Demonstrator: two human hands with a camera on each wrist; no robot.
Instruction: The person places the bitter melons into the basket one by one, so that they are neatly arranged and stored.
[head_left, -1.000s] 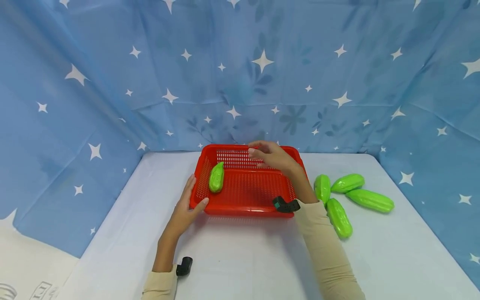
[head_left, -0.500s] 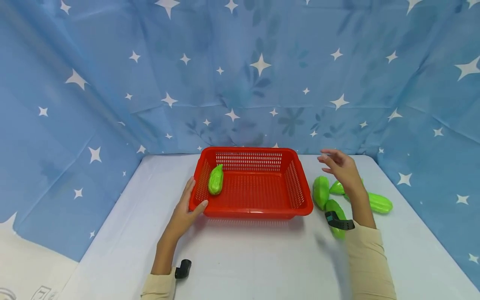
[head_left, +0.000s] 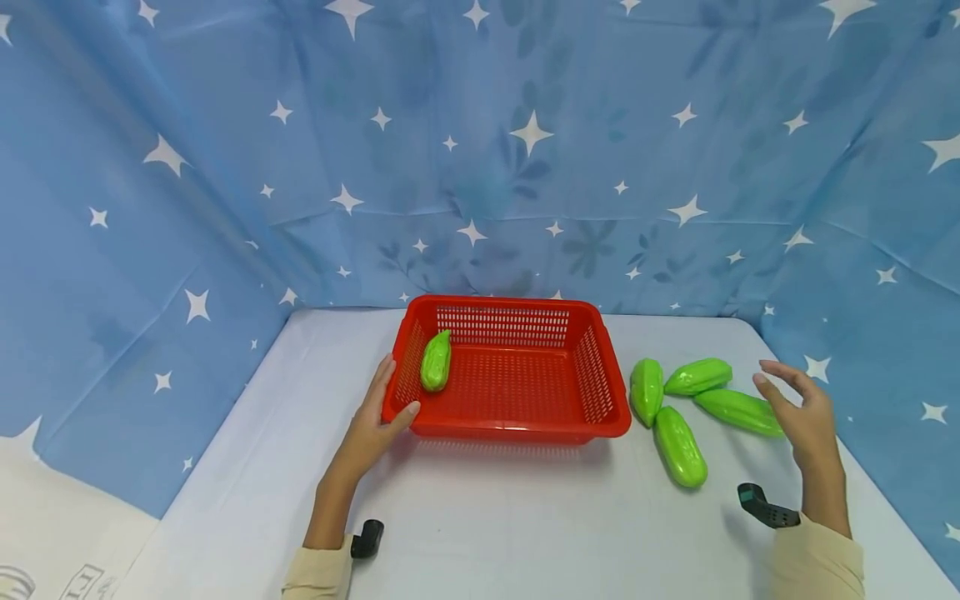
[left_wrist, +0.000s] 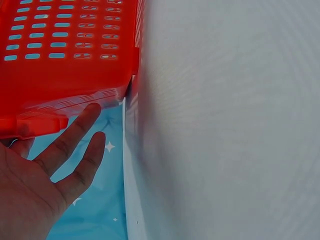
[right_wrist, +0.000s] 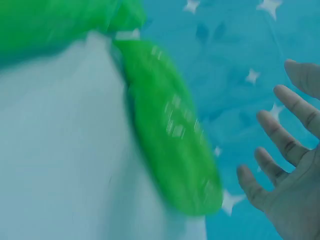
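Note:
A red perforated plastic basket [head_left: 498,429] sits on the white table. In its left part lies one glossy green gourd-like vegetable [head_left: 435,362]. My left hand [head_left: 367,433] rests against the basket's left front corner, thumb at the front rim; in the left wrist view its fingers [left_wrist: 82,165] are extended beside the basket wall. At the right, my right hand [head_left: 810,417] is beside the right end of a long green vegetable [head_left: 738,411], its fingers spread and holding nothing. The right wrist view shows a blurred green vegetable [right_wrist: 172,130] apart from the fingers [right_wrist: 285,135].
More green vegetables lie right of the basket: one upright in view [head_left: 647,392], one at the back [head_left: 699,377] and one nearer the front [head_left: 680,447]. A blue star-printed curtain [head_left: 480,150] encloses the table's back and sides.
My right hand has moved from above the basket rightward, over the loose vegetables, to the far right one. The left hand and the basket stay put.

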